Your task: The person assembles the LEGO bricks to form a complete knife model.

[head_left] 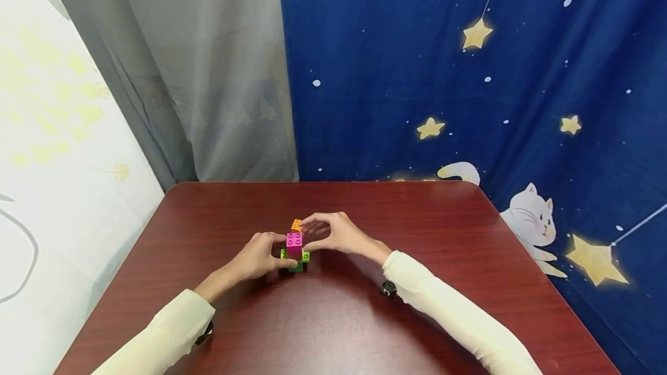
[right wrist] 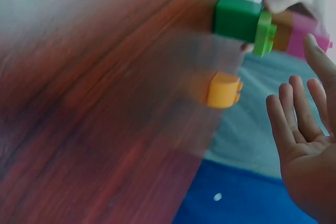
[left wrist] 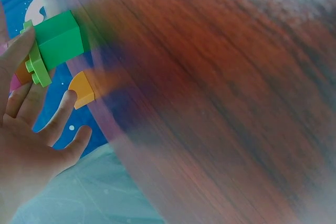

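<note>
A small stack of toy building bricks stands on the table, with a pink brick (head_left: 294,245) on top. Below the pink one come a brownish-orange brick (right wrist: 282,32), a lime plate (right wrist: 263,35) and a dark green brick (right wrist: 236,18). My left hand (head_left: 259,256) pinches the stack from the left, thumb in front near the lime plate. On the other side, my right hand (head_left: 341,235) has its fingers spread; its thumb is close to the pink brick, and contact is unclear. A loose orange brick (right wrist: 223,91) with a rounded side lies behind the stack.
The dark red wooden table (head_left: 417,317) has rounded far corners. Behind it hang a grey curtain (head_left: 234,103) and a blue curtain (head_left: 375,74) printed with stars and a cat. A pale patterned cloth (head_left: 52,161) hangs at the left.
</note>
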### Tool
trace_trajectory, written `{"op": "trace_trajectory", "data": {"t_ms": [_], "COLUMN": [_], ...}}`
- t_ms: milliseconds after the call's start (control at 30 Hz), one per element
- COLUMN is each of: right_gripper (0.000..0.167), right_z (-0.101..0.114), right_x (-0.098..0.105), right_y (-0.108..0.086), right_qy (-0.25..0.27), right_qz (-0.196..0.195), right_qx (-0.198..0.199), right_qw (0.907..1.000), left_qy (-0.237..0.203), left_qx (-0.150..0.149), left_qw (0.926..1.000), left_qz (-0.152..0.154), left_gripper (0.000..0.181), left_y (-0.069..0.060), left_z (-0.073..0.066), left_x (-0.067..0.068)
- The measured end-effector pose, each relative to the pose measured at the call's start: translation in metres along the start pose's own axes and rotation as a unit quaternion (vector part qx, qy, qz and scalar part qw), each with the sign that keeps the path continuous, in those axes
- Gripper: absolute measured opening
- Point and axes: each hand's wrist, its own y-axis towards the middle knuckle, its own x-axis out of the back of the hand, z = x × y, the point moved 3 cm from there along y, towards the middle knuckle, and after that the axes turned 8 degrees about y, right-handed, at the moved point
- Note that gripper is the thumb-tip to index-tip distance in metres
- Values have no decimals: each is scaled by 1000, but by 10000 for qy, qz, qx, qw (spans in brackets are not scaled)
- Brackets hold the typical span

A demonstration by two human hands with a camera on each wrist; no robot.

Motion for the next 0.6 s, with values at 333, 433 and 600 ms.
{"op": "trace_trajectory", "data": {"t_ms": [333,433,600], "right_gripper": [49,51,54], "right_z": [-36,-45,-54], "right_x": [2,-2,-8], "right_y": [14,19,26], "right_qy": [-358,-373,-239], "right_qz": [-367,-388,-392], "right_qx": [-372,-403,-457], "right_qw": [9980,9977,9979], "left_qy": [95,51,36], "left_qx": [84,98,72], "left_qw": [9999,9999,10000], "left_qz": [64,48,16], "left_gripper": [37,38,41], "left_y": [0,0,0], "left_z": [1,1,1], "left_x": [2,1,1]}}
